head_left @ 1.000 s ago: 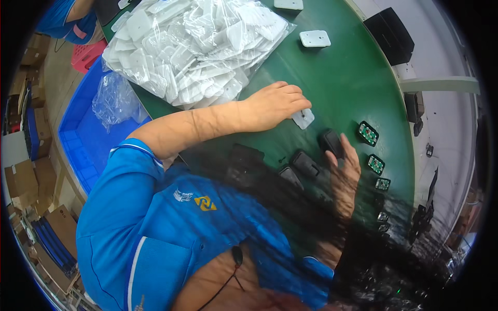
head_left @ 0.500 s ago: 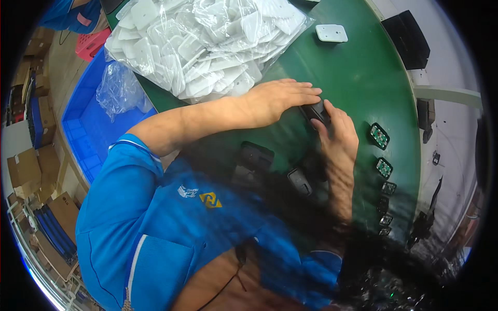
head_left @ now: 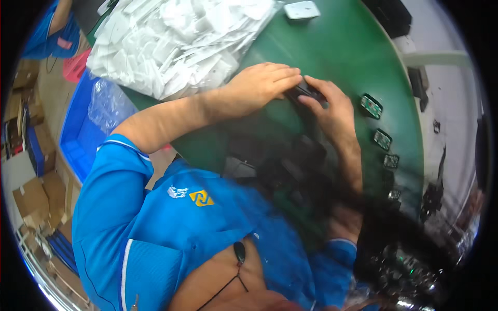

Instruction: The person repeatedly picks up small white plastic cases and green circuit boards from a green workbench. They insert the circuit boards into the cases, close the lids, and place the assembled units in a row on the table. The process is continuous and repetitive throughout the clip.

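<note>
A small black plastic case (head_left: pixel 305 89) is between my two hands above the green table. My left hand (head_left: pixel 262 87) reaches in from the left, its fingers laid over the case's left end and its thumb mostly hidden. At the other end, my right hand (head_left: pixel 334 106) grips the case between thumb and bent fingers. Much of the case is covered by the fingers. Closer to my body lie dark flat parts (head_left: pixel 241 167), blurred behind dark hair strands. To the right of my right hand, a black shell with a green circuit board (head_left: pixel 371 105) rests on the table.
A clear bag of white plastic plates (head_left: pixel 166 46) covers the table's far left, with one white plate (head_left: pixel 302 10) beside it. Several board-filled shells (head_left: pixel 383 139) line the right edge. A blue bin (head_left: pixel 78 150) stands left; another person's sleeve (head_left: pixel 39 39) shows beyond it.
The view has shifted, so the bag, white plate and boards appear further left. Both hands stay on the black case; my right fingers have bent a little more around it.
</note>
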The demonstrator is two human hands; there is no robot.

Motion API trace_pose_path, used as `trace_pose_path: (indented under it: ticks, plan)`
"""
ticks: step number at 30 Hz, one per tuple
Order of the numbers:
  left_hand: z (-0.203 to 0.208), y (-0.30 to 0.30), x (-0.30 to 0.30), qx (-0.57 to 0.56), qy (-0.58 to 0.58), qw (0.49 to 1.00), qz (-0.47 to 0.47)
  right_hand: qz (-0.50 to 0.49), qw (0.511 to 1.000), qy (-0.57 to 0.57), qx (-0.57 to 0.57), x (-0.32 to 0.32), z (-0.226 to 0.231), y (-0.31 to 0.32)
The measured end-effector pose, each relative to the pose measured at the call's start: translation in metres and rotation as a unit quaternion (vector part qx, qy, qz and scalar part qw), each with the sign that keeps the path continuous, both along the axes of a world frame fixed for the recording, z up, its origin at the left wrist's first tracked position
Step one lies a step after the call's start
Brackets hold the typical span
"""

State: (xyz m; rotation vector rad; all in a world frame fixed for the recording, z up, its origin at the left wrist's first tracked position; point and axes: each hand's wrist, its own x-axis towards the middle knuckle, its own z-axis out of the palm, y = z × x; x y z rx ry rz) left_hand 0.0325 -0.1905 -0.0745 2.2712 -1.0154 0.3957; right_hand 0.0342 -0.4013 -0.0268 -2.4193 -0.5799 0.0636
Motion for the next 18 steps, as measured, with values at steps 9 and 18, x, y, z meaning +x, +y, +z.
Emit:
trace_pose_path:
  ticks: [9, 18]
  plan:
    - [0.014, -0.035, 0.039, -0.081, 0.146, 0.986, 0.005, -0.145, 0.922, 0.242, 0.266, 0.017, -0.001, -0.026]
    - [0.006, -0.098, 0.137, -0.106, 0.516, 0.85, 0.022, -0.373, 0.911, -0.023, 0.175, -0.065, 0.052, -0.134]
